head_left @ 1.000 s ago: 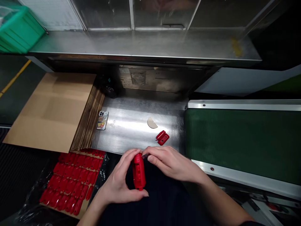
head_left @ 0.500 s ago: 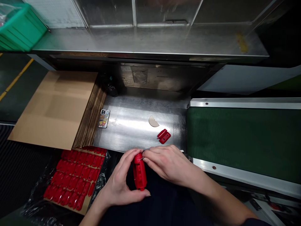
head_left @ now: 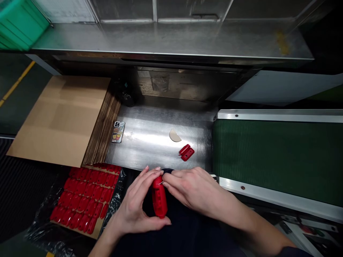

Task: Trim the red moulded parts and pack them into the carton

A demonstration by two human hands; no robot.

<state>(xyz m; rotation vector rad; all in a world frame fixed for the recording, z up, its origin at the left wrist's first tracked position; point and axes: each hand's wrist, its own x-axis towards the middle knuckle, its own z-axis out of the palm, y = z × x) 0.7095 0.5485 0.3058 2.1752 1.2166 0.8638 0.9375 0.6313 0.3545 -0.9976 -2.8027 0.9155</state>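
My left hand (head_left: 136,210) grips a red plastic part (head_left: 159,200) lengthwise, thumb at its near end and fingers at its far end. The part is long and slotted along one side. Close against its far end, my right hand (head_left: 191,187) is closed in a pinch on a thin, light-coloured tool (head_left: 161,182), whose tip touches the red part. Most of that tool is hidden by the fingers. Beyond my hands, two more red plastic pieces (head_left: 186,152) lie on the metal table (head_left: 144,150), near a beige half-round piece (head_left: 175,135).
At left stands a stack of cardboard sheets (head_left: 61,117), with a phone (head_left: 118,132) beside it and a dark bottle (head_left: 127,98) behind. A plastic-lined box holds rows of red parts (head_left: 83,196). To the right runs a green conveyor belt (head_left: 278,153). A green bin (head_left: 24,25) sits on the shelf (head_left: 160,41).
My left fingers have spread slightly at the far end of the red part. Both hands otherwise keep nearly the same hold, while the camera view has shifted a little.
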